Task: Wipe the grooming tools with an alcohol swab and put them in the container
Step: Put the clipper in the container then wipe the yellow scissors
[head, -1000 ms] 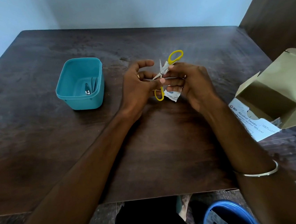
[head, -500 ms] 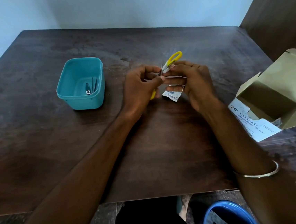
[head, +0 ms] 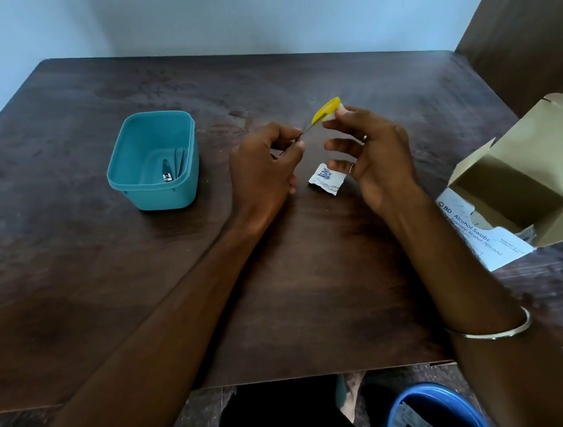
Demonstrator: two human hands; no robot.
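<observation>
Left hand (head: 263, 167) pinched the scissors (head: 323, 113) by the blades, above mid-table; right hand (head: 376, 156) pinched a pale swab against the yellow handle. Farther left, the teal container (head: 125, 173) already held clippers (head: 167, 171); scissors remained outside it.

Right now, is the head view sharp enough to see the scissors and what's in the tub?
Head view: the scissors are motion-blurred, the yellow handle smeared, the blades barely traceable toward the left hand. The tub is sharp; clippers readable inside. Soft, even light, no glare. Wide-angle bowing at table edges.
</observation>
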